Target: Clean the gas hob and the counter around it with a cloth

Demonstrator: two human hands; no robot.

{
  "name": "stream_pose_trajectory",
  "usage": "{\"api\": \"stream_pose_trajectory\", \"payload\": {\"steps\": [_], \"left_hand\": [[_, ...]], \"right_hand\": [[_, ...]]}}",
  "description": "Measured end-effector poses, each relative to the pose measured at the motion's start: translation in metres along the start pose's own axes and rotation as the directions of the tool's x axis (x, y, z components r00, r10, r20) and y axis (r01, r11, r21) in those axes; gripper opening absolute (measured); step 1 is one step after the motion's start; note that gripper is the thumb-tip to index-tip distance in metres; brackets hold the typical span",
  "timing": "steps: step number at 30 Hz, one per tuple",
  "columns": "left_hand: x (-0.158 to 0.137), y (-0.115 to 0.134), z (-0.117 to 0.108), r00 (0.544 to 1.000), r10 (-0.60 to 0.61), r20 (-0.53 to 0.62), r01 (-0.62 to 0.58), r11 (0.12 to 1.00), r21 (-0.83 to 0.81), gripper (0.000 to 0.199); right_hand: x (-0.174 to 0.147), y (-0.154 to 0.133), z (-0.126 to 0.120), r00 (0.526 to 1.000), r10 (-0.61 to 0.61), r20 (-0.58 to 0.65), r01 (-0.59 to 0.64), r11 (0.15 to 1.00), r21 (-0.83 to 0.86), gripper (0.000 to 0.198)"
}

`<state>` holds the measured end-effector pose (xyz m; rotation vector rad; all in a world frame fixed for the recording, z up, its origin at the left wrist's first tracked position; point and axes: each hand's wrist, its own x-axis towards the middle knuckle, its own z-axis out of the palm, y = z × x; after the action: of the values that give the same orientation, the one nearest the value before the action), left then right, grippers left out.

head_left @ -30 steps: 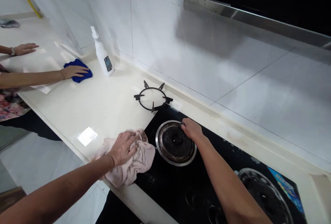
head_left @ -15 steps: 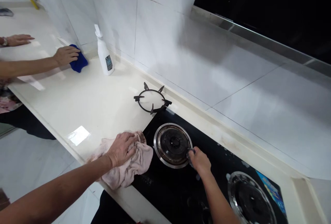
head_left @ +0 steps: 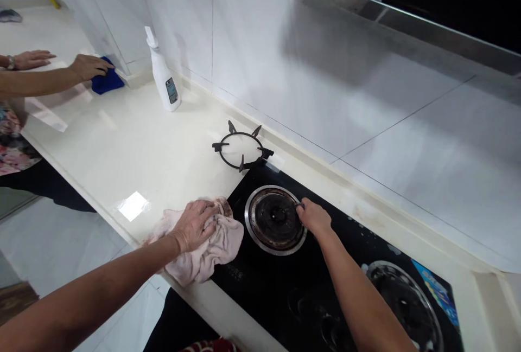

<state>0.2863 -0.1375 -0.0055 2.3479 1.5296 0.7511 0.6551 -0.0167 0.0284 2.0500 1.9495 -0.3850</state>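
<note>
My left hand [head_left: 197, 226] presses down on a crumpled pale pink cloth [head_left: 217, 251], its fingers bent into the folds. The cloth lies partly on the counter and partly over the near-left corner of the black glass gas hob [head_left: 264, 287]. At the right rim of the left burner [head_left: 273, 219], my right hand [head_left: 315, 215] is closed on a small dark scourer [head_left: 300, 205], mostly hidden by the fingers. Brown grime shows around the burner's metal ring. A black pan support [head_left: 241, 166] sits on the counter, touching or nearly touching the hob's back-left corner.
A white spray bottle [head_left: 166, 83] stands by the tiled wall. At the far left another person's hand [head_left: 87, 66] holds a blue cloth [head_left: 108, 78] on the white counter [head_left: 163, 162]. A second burner [head_left: 402, 303] lies right. The range hood [head_left: 407, 21] overhangs the hob.
My right hand has moved up along the burner's right rim. My left hand stays on the pink cloth. The other person's blue cloth has shifted left, and the view has turned slightly.
</note>
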Motion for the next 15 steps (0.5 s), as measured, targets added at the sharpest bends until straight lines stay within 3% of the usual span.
{"api": "stream_pose_trajectory", "payload": {"steps": [5,8,12,15], "left_hand": [[0.0,-0.001,0.0,1.0,0.011,0.002,-0.011,1.0,-0.014,0.037],[0.0,0.0,-0.001,1.0,0.009,0.014,-0.009,1.0,-0.012,0.037],[0.001,0.002,-0.003,1.0,-0.003,0.016,0.003,1.0,-0.01,0.037],[0.001,0.003,-0.003,1.0,-0.002,0.014,0.002,1.0,-0.014,0.038]], "right_hand": [[-0.067,0.014,0.034,0.994,0.059,0.095,-0.06,0.998,0.01,0.029],[-0.081,0.013,0.045,0.991,0.086,0.099,-0.09,0.995,0.04,0.031],[-0.051,0.013,0.027,0.996,0.089,0.019,-0.089,0.996,-0.014,0.03],[-0.012,0.005,0.001,0.999,-0.032,-0.017,0.031,0.999,-0.035,0.023]]}}
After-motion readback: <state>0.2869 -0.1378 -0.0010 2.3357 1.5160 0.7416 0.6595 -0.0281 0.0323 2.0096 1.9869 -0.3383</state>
